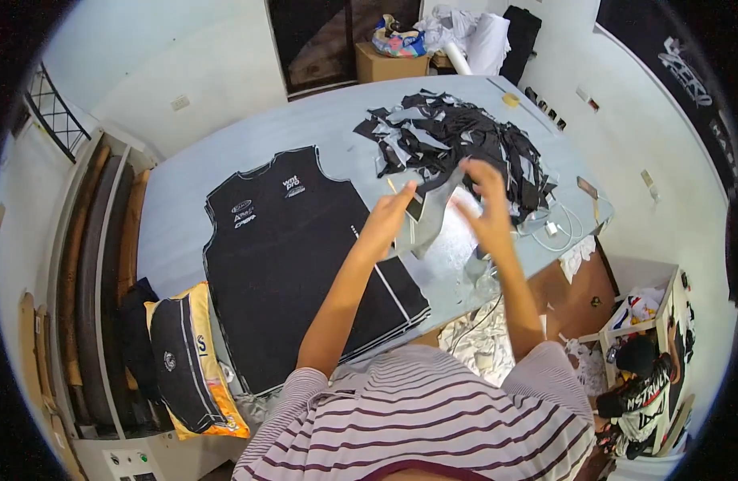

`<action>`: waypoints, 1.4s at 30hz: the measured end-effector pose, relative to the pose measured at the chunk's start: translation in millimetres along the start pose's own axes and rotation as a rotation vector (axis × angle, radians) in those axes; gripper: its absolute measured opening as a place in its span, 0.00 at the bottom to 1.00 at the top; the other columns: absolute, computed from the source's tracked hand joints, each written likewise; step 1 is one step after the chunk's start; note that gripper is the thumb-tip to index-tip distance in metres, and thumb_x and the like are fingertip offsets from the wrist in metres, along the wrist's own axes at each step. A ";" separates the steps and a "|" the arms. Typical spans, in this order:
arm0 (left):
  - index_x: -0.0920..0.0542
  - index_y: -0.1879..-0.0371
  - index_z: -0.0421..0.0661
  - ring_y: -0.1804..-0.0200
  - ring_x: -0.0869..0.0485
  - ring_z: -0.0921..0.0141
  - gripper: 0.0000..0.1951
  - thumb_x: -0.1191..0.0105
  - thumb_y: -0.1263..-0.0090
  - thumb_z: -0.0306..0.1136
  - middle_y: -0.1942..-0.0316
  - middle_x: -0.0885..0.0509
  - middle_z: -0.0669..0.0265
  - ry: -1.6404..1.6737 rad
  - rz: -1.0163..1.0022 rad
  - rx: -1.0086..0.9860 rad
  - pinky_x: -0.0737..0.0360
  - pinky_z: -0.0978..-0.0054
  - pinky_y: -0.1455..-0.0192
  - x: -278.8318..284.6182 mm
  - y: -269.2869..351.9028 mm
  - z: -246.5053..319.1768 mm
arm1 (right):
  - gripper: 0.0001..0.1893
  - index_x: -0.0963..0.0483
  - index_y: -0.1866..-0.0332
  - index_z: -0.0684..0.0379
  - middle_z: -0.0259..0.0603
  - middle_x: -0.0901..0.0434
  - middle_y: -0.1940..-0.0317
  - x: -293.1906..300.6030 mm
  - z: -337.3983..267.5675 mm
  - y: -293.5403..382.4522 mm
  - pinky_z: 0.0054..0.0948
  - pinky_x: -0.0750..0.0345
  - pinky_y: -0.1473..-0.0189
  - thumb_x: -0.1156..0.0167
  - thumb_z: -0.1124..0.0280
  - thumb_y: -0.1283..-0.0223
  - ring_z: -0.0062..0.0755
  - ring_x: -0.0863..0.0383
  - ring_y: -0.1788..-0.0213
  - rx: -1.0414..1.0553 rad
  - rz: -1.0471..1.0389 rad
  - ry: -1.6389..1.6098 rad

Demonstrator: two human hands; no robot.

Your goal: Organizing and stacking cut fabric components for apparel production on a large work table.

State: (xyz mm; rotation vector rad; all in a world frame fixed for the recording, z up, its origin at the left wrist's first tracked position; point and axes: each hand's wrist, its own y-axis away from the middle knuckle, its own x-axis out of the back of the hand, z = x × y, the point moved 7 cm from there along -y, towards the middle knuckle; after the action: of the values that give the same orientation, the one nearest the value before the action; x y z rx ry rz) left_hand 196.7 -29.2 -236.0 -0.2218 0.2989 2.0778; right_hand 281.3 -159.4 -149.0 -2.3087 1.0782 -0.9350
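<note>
My left hand [388,221] is closed, thumb upward, over the right edge of a stack of black jersey panels [278,252] with white printed logos and pale cut edges. A crumpled grey-and-black fabric scrap [434,210] spans the gap between my hands and appears gripped at its left side. A thin yellowish stick [392,185] shows beside my left hand; what it belongs to is unclear. My right hand [490,207] is raised, with finger and thumb spread and a fingertip at the scrap's upper end. Blur hides whether it grips. Behind lies a heap of black-and-grey fabric offcuts [465,129].
The pale table [182,186] also holds a tape roll [511,100] and a white charger with cable [552,228]. At left, long rolls [98,264] stand beside a yellow-and-black printed fabric piece [185,361]. A person [642,391] is by the shelf at lower right.
</note>
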 end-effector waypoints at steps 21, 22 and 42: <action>0.22 0.65 0.39 0.73 0.27 0.79 0.17 0.41 0.48 0.39 0.76 0.22 0.69 -0.437 -0.211 0.076 0.29 0.80 0.69 -13.4 119.4 -108.2 | 0.12 0.35 0.80 0.58 0.21 0.41 0.82 5.1 3.4 47.6 0.14 0.49 0.76 0.50 0.67 0.42 0.09 0.46 0.77 -0.293 -0.103 -0.499; 0.22 0.64 0.40 0.73 0.28 0.80 0.16 0.41 0.47 0.39 0.76 0.23 0.70 -0.481 -0.172 0.021 0.29 0.80 0.69 -4.5 129.8 -114.2 | 0.12 0.35 0.79 0.58 0.20 0.41 0.82 11.5 4.2 46.0 0.14 0.48 0.76 0.50 0.67 0.42 0.09 0.46 0.78 -0.289 -0.043 -0.481; 0.24 0.63 0.39 0.72 0.24 0.78 0.12 0.46 0.41 0.34 0.71 0.21 0.67 0.557 0.935 -0.246 0.28 0.83 0.70 193.7 424.7 -167.8 | 0.06 0.30 0.65 0.63 0.30 0.27 0.72 -216.5 -96.8 34.8 0.14 0.34 0.68 0.48 0.72 0.43 0.13 0.30 0.71 -0.162 -0.726 -1.032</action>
State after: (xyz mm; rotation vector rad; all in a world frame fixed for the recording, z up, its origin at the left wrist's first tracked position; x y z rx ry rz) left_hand -261.9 -126.0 -398.4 -0.9671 0.5536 2.9477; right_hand 91.6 -18.8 -189.7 -2.7643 -0.1302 0.2464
